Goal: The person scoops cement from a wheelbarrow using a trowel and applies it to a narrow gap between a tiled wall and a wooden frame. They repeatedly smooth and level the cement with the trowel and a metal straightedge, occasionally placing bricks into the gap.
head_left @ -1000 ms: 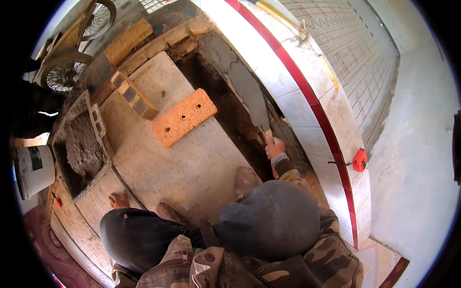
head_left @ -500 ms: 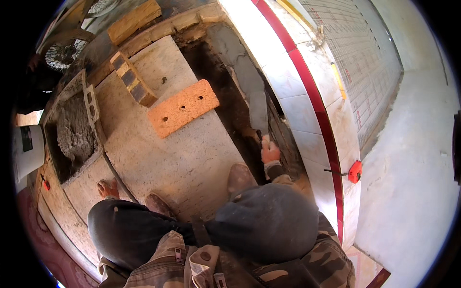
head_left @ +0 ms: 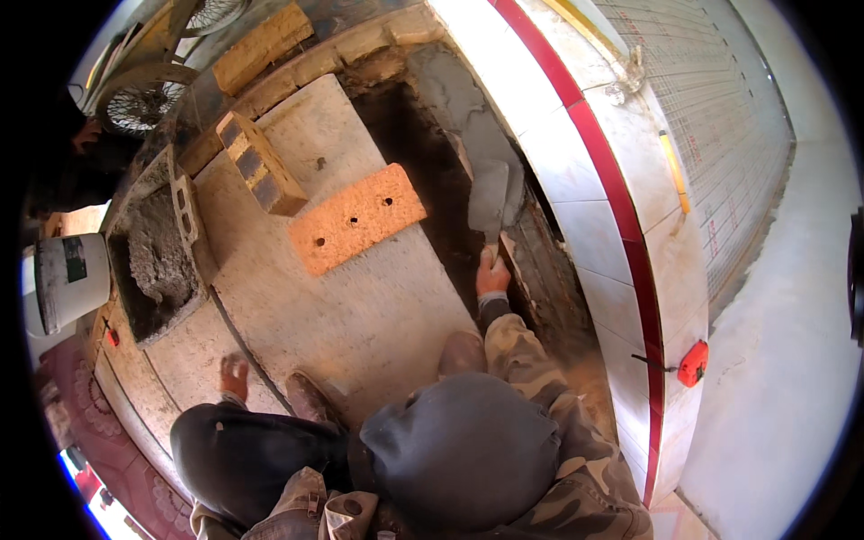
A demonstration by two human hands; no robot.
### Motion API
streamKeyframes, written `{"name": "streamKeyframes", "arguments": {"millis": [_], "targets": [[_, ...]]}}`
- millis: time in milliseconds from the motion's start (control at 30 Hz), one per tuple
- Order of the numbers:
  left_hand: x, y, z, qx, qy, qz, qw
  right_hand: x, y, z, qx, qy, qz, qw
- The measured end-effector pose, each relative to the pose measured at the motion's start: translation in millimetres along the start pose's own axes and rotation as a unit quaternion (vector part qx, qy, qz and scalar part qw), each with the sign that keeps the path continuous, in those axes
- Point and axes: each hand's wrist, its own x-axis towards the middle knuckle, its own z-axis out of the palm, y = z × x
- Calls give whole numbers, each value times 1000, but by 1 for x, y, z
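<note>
My right hand (head_left: 492, 273) is closed round the handle of a trowel (head_left: 489, 200). Its grey blade lies flat against the bed of wet mortar (head_left: 459, 112) along the far side of the dark trench. My left hand (head_left: 234, 376), slightly blurred, is over the concrete slab beside my left knee, fingers apart and holding nothing. Between the hands, an orange brick with three holes (head_left: 357, 219) lies on the slab (head_left: 333, 126), reaching to the trench edge. Close by is a yellowish brick with dark patches (head_left: 261, 164).
A trough of mortar (head_left: 160, 252) stands at the left, next to a white bucket (head_left: 72, 279). White tiles with a red band (head_left: 601, 153) border the trench. On that ledge sit a red tape measure (head_left: 693, 364) and a yellow tool (head_left: 675, 171). Another person's hand (head_left: 88, 135) shows far left.
The trowel has moved a little up the trench, its blade now turned broad side to view. My right forearm reaches further forward. My left hand has lifted or shifted slightly; the view has moved too.
</note>
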Motion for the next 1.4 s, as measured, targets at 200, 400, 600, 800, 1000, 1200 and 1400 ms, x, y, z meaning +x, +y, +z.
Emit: {"name": "streamKeyframes", "arguments": {"millis": [200,400,600,800,1000,1200,1400], "targets": [[-57,52,-28,44,-71,-47,995,20,-21,45,-35,-60,11,998],[-71,95,-29,31,-79,-99,991,41,-37,54,-51,-122,2,991],[-82,104,-32,16,-75,-104,992,60,-40,67,27,12,-54,998],[-112,107,-43,43,-91,-142,985,64,-74,96,68,-43,-6,997],[-107,132,-44,29,-95,-129,987,79,-84,119,-12,-127,-20,992],[-113,108,-36,11,-86,-127,988,83,-99,113,-7,-146,-39,988],[-117,109,-34,3,-94,-144,985,117,-133,141,82,-48,-34,995]]}}
